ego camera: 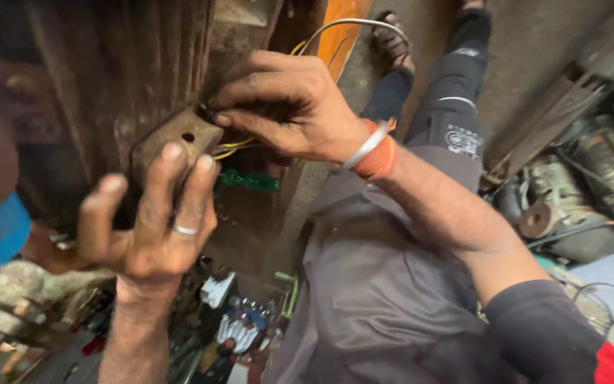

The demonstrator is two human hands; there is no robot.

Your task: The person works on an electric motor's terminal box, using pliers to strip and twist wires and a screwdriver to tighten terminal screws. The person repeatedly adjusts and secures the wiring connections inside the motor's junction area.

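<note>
Wires: thin yellow wires (230, 148) come out from behind the rusty metal lug (179, 139) of a big, dark machine body (119, 64), just beside the lug's small hole; one pale strand loops up and away over the right hand.
Right hand (289, 110): fingers bent and pinched together at the lug's upper edge where the wires emerge, apparently gripping them to feed or tug; the pinch itself is shadowed.
Left hand (152, 220): fingers spread loose, the tips pressed on the lug's face, seemingly to brace it; nothing enclosed.
Green part: a green translucent piece (250, 181) sits just below the wires.
Surroundings: the person's grey-trousered legs (385, 256) and old motors (584, 192) on the floor (527, 43).
</note>
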